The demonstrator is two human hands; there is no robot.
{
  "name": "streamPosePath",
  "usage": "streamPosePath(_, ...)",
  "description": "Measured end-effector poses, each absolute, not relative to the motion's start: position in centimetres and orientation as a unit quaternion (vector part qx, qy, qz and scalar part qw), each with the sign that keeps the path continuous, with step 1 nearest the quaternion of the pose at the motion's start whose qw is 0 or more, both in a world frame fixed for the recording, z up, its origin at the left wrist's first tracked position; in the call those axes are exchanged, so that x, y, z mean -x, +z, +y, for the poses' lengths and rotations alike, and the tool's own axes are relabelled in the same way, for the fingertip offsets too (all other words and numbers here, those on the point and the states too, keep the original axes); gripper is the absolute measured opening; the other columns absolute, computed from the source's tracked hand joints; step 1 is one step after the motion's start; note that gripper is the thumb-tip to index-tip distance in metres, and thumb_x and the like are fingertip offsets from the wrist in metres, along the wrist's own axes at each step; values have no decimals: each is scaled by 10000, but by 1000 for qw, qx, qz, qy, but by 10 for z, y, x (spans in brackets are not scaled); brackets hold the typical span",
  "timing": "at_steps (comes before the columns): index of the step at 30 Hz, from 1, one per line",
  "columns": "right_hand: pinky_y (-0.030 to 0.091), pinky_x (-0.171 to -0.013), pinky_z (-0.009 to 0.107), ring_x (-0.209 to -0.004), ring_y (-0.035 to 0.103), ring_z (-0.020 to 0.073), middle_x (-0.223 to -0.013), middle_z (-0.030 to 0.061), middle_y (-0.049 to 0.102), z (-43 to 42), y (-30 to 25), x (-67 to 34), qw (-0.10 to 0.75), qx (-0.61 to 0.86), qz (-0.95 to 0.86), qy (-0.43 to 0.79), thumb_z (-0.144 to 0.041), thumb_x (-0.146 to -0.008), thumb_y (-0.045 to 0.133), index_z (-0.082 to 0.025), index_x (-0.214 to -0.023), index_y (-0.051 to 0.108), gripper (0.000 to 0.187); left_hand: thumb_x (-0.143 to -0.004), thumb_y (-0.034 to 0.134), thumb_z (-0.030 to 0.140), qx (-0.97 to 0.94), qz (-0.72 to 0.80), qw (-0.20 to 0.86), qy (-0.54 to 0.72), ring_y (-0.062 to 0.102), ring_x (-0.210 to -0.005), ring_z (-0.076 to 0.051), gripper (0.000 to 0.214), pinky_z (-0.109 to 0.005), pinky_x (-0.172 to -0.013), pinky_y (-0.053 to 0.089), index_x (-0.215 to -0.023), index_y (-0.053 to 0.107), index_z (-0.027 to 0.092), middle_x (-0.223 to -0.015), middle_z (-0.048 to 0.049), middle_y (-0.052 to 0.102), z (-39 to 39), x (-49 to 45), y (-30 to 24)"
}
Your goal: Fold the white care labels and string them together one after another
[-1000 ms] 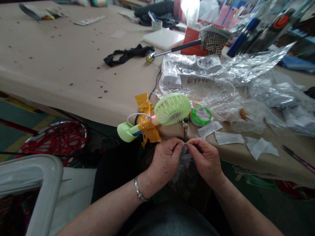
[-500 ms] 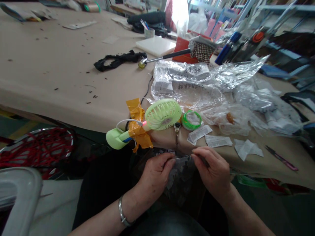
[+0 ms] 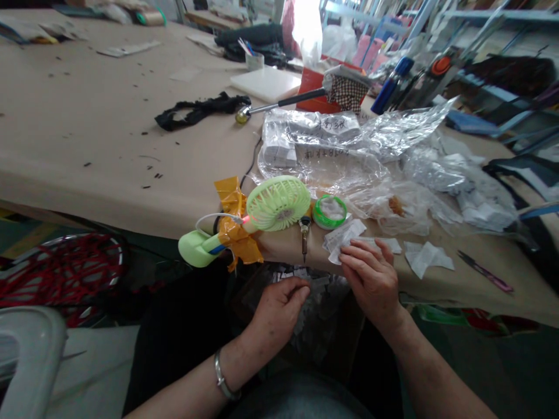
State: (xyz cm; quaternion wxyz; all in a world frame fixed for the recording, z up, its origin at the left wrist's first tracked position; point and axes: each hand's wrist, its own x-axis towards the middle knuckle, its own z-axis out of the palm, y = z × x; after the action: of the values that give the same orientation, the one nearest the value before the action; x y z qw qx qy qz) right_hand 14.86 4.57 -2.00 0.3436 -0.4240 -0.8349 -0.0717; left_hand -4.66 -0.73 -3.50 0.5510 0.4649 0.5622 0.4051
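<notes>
My left hand (image 3: 277, 305) hangs below the table's front edge, fingers curled over a heap of small white labels (image 3: 321, 308) in my lap; what they pinch is hidden. My right hand (image 3: 371, 273) rests on the table edge, fingers stretched flat onto a white paper label (image 3: 343, 235). More labels (image 3: 425, 256) lie to its right. A green hand fan (image 3: 275, 203), taped with orange tape (image 3: 233, 224), lies at the edge just left of a green tape roll (image 3: 329, 210). A small metal tool (image 3: 304, 235) hangs at the edge between my hands.
Crumpled clear plastic bags (image 3: 349, 151) with white packets cover the table's right half. Small scissors (image 3: 483, 270) lie at the right. A black cloth strip (image 3: 196, 110), a rod tool (image 3: 279, 103) and a red box (image 3: 321, 87) sit farther back. A red wire basket (image 3: 61, 270) stands left below.
My hands have come apart: the right rose from my lap onto the table edge and laid its fingers on a label. The left stayed low over the heap.
</notes>
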Motion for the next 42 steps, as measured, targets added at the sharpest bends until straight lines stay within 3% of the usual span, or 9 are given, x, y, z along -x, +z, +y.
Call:
streamPosePath(3,305,-1068,487,-1064,623,205,-958,12,732,45,-20,-152,385,395,-833,-48,-123,-829,611,-231,-879,665,131,-769,591,198,-370,527,648,407,587,-661,-145,124,-239,-647,439,-690,677,156,-667,-26,664,-3,36,-25)
streamPosePath(7,384,-1015,501,-1127,582,237,-999,42,712,27,-19,-152,396,327,-858,2,-120,-821,602,-226,-900,657,143,-805,605,358,-174,388,805,414,621,-674,-149,235,-279,-662,494,-845,672,136,-759,-57,681,2,22,-12)
streamPosePath(9,411,-996,495,-1142,566,243,-1014,45,703,14,-18,-150,384,308,-870,27,-129,-827,589,-227,-897,657,139,-803,621,353,-113,336,832,426,609,-637,-124,242,-253,-622,498,-878,667,128,-765,-51,671,5,15,-7)
streamPosePath(13,431,-988,485,-1150,541,241,-1040,38,685,1,-17,-155,359,315,-878,46,-106,-831,569,-235,-958,652,199,-777,646,193,-94,356,826,427,562,-537,-76,102,-172,-512,450,-803,647,95,-674,-31,638,11,6,-4)
streamPosePath(18,449,-968,474,-1142,519,273,-1109,127,638,22,-16,-180,315,460,-828,-63,-184,-847,583,-148,-1201,568,357,-838,572,211,-146,439,802,378,624,-566,-125,119,-239,-563,508,-838,625,105,-679,-65,675,7,3,-8)
streamPosePath(22,440,-956,460,-1072,566,265,-1086,114,667,33,-17,-190,268,496,-817,-121,-184,-853,575,-150,-1085,642,244,-839,565,209,-170,467,784,372,621,-557,-118,105,-229,-559,507,-836,609,113,-644,-46,667,3,4,-13)
streamPosePath(28,484,-891,394,-970,628,217,-949,62,719,34,-22,-194,342,466,-810,-99,-118,-826,603,-194,-926,680,147,-824,562,189,-163,493,779,353,632,-572,-130,90,-246,-556,516,-864,600,117,-699,-62,684,5,1,-12)
streamPosePath(34,485,-912,456,-1032,626,227,-967,46,704,24,-18,-191,420,418,-805,-22,-98,-812,603,-236,-945,667,202,-837,552,216,-149,482,798,331,607,-526,-124,139,-258,-541,507,-877,622,103,-703,-72,677,9,1,-6)
streamPosePath(42,469,-939,414,-1060,617,192,-961,30,716,-10,-25,-155,343,314,-882,69,-119,-844,579,-228,-858,670,143,-642,709,174,-110,404,807,416,550,-534,-99,94,-204,-511,394,-637,645,105,-599,-27,628,6,-1,-1)
